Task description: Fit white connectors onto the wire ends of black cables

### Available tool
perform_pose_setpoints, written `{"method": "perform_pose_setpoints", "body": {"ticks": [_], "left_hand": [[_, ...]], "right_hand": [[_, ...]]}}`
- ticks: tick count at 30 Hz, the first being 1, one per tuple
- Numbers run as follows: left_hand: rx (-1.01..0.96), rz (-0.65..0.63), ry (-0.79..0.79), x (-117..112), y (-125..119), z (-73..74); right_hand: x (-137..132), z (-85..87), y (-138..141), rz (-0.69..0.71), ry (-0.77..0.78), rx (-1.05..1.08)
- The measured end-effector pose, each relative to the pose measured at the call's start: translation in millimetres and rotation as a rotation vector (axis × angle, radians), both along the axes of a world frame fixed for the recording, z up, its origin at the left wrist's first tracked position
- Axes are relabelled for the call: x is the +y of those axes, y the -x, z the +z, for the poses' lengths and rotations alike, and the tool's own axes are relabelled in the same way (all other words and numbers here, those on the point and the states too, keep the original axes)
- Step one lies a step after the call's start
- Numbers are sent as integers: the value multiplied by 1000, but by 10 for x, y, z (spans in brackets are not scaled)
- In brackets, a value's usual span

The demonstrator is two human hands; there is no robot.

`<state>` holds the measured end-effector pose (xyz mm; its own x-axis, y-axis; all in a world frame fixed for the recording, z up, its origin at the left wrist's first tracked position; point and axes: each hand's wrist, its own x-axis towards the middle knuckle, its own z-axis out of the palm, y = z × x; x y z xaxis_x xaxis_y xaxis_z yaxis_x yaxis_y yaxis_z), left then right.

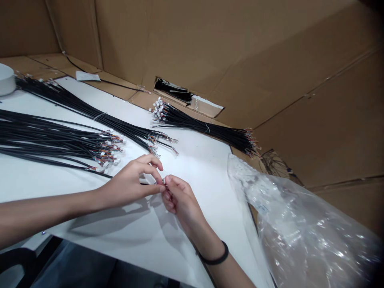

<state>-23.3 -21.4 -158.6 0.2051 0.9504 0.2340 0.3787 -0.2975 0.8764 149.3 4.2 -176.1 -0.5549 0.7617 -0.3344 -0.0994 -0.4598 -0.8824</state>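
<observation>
Looking down, I have my left hand (129,185) and my right hand (180,204) close together over a white sheet (195,168). The fingers of both are curled almost shut, pinching a tiny white connector (163,181) on a thin wire end; it is too small to make out further. A black band (214,256) circles my right wrist. Just past my left hand lie loose black wire bundles (60,138) with colored ends and white connectors. Another tied bundle (204,130) lies farther up the sheet. A crumpled clear plastic bag (300,228) sits to my right, against cardboard walls (270,80).
</observation>
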Motion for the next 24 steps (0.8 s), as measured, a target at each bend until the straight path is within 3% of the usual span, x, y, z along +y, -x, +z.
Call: {"method": "perform_pose_setpoints", "body": {"ticks": [6,13,24], "left_hand": [[-70,17,242,68,35,50],[-117,-41,274,94,77,48],[-156,-34,300,88,67,46]], "right_hand": [[-15,5,-13,13,-25,33],[-17,-11,-15,31,-47,68],[-17,-3,-26,55,-84,47]]}}
